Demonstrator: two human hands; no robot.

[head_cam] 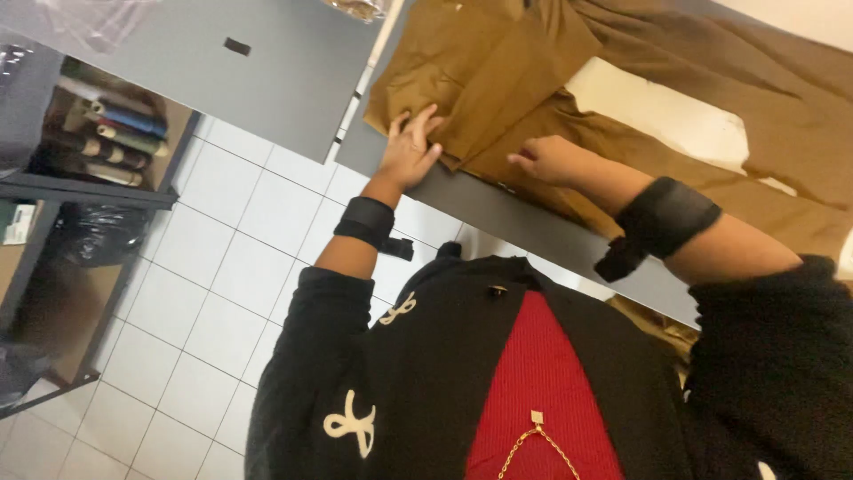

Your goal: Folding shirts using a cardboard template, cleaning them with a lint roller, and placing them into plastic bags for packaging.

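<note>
Brown fabric (498, 62) lies spread over a grey table (498, 209), in several cut pieces with a pale sheet (662, 111) showing between them. My left hand (410, 147) rests flat on the near corner of one brown piece, fingers spread. My right hand (544, 160) touches the edge of another brown piece (622, 147) just to the right, fingers curled at the cloth; whether it pinches the cloth I cannot tell. Both wrists carry black bands (366, 220), and black sleeves are pushed up my forearms.
A second grey table (267, 80) stands to the left across a narrow gap. Beyond it a metal shelf (84, 191) holds several fabric rolls (115, 133), with a black bag (98, 236) below. White floor tiles (195, 302) run beneath me.
</note>
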